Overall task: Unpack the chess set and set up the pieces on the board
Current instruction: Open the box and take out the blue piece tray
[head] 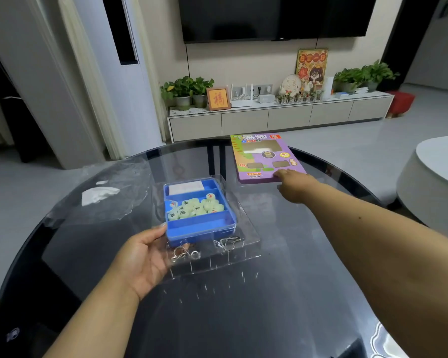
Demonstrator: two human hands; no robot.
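left hand (142, 262) is gripping the clear tray (212, 251) with the blue box (201, 226) of pieces (195, 209) mid-desk, while right hand (294, 183), fingers straight, touches the purple box (264, 158) lying farther back-right, so right's nearer.

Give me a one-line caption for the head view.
Left hand holds the clear tray with the blue box of chess pieces; right hand touches the purple package.
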